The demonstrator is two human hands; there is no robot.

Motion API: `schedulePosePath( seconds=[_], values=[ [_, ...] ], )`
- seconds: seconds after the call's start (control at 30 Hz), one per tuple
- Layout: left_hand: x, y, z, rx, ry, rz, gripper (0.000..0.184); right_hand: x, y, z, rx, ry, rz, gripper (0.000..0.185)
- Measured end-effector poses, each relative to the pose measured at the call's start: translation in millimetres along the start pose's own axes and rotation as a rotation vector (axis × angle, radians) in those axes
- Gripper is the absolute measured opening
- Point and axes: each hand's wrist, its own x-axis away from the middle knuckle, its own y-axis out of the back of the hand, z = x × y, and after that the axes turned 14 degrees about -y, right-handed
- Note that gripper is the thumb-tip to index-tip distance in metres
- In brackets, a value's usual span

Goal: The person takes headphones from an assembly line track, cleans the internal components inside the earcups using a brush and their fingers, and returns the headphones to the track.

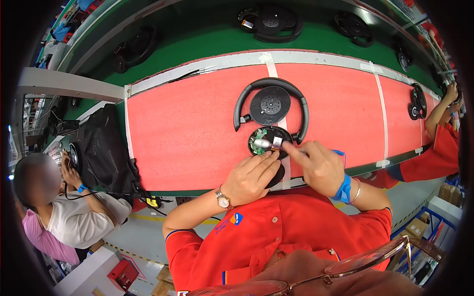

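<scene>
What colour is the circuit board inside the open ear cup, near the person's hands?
The circuit board is green, seen best in the head view.

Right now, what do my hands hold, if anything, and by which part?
Right hand: apparently a silvery tool, by its right end. Left hand: at the near edge of the open earcup, grip unclear.

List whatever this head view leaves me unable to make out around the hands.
Head view: print on the white label in the open ear cup, too small.
Head view: rest of the black piece, hidden by the left hand.
Head view: palm of the right hand, hidden by the hand's back.
Head view: time on the wristwatch, too small.
</scene>
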Motion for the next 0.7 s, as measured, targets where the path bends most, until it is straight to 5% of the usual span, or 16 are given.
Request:
schedulePosePath(
  seconds=[0.4, 0.57, 0.7],
  values=[
    [-0.6, -0.2, -0.6, -0.001, -0.004, -0.024, 0.039, 7.3, 14.6, -13.7, 0.066, -0.107, 0.060, 0.054],
    [-1.3, 0.9, -1.3, 0.014, -0.006, -0.019, 0.039, -17.5, 30.7, -34.1, -0.367, -0.347, 0.007, 0.037],
    [-1.0, 0.9, -1.8, -0.001, -0.021, -0.007, 0.041, -48.7, 7.5, -73.5, -0.627, -0.503, 0.050, 0.041]
  ],
)
